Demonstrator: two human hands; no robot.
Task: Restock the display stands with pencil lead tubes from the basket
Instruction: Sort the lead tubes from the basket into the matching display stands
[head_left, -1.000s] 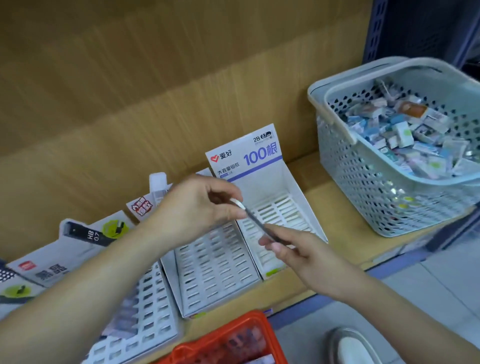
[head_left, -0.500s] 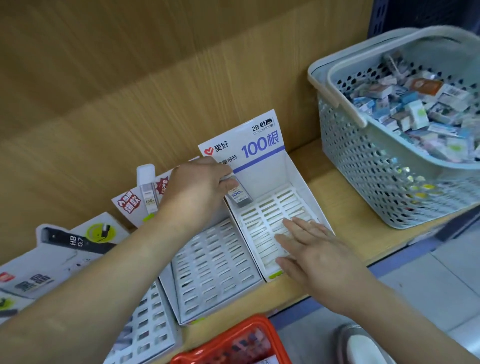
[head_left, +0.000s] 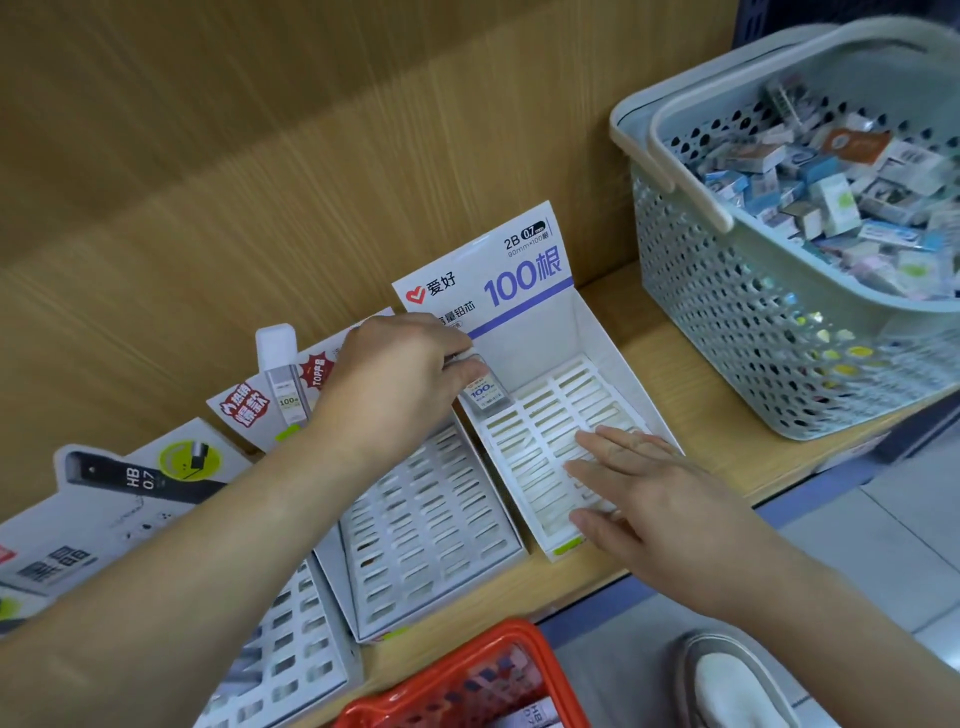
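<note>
The head view looks down on a wooden shelf (head_left: 675, 374) with three white slotted stands set side by side. The left hand (head_left: 400, 379) reaches over the middle stand (head_left: 426, 525) and pinches a tube (head_left: 483, 392) between thumb and fingertips, holding it upright at the back left corner of the right stand (head_left: 608, 348), just under the header card printed 2B and 100. The tube's foot seems to sit in or right at the first slot of the grid, though the fingers hide its cap, and I cannot tell whether it is fully seated. The right hand (head_left: 649, 493) lies flat with straight fingers on the front of the same grid, gripping nothing and apparently steadying the stand. Every other slot in this stand looks unfilled. The middle stand holds one tube (head_left: 283, 379) upright at its back left corner, and the left stand (head_left: 104, 519), marked HB 0.7, is mostly hidden by the forearm. A grey basket (head_left: 727, 338) full of small boxes sits on the shelf to the right, and a red basket (head_left: 498, 631) shows at the bottom edge with what looks like tube stock inside. The step in hand is placing the first tube in the right stand, so the restock has barely begun. Next the tube should be pressed down until it stands alone, the pinch let go, and a hand sent to the basket for another matching 2B tube.
</note>
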